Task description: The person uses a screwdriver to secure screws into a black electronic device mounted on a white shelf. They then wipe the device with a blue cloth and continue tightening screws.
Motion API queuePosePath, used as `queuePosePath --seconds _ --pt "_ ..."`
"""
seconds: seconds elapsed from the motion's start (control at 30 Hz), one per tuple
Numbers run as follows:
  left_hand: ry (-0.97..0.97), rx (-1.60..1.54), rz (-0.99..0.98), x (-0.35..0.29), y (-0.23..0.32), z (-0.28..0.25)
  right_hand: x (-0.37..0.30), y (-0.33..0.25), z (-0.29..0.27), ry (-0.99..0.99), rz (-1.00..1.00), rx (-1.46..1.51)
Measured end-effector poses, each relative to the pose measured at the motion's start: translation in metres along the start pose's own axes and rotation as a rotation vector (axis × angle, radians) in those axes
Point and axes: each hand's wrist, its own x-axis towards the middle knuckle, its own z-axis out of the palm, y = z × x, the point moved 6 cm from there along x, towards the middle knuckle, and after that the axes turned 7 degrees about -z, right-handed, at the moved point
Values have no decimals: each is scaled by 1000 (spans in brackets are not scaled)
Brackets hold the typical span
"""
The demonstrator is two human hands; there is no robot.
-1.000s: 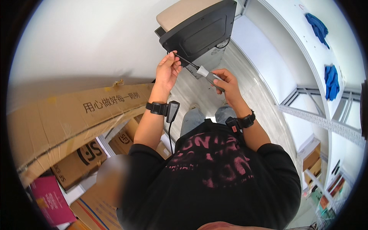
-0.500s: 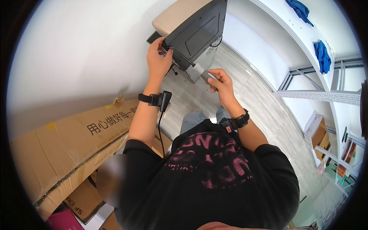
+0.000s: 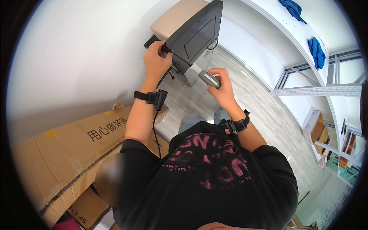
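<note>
Landmark: black monitor [image 3: 197,32], tilted, back panel toward the camera, standing by the white wall [image 3: 76,57].
Left hand [image 3: 156,59]: fingers curled shut on the monitor's lower left corner, apparently bracing it (a black cable [image 3: 168,74] hangs just below that corner).
Right hand [image 3: 220,86]: closed around the grey handle of a screwdriver-like tool [image 3: 207,78], just below the monitor's lower edge.
Tool axis: long axis runs from the right palm up and left toward the underside of the monitor; the tip is hidden near the edge.
Step (judged): tool being brought to a fastener on the monitor's back or stand; contact cannot be confirmed.
Next move calls for: steady bracing from the left hand, tool kept in line with the fastener.
Surroundings: cardboard boxes [image 3: 65,153] below-left of the monitor; white shelving [image 3: 318,69] with blue cloths [image 3: 316,51] to its right.
</note>
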Motion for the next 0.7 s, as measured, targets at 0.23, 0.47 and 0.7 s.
queuePosePath --seconds 0.23,0.47,0.7 --pt "-76 128 -15 5 8 -1 -8 -9 -9 248 -222 -157" --pt "-34 81 0 5 0 2 -9 -7 -1 250 95 5" --pt "-33 83 10 6 0 1 -14 4 -1 297 -37 -18"
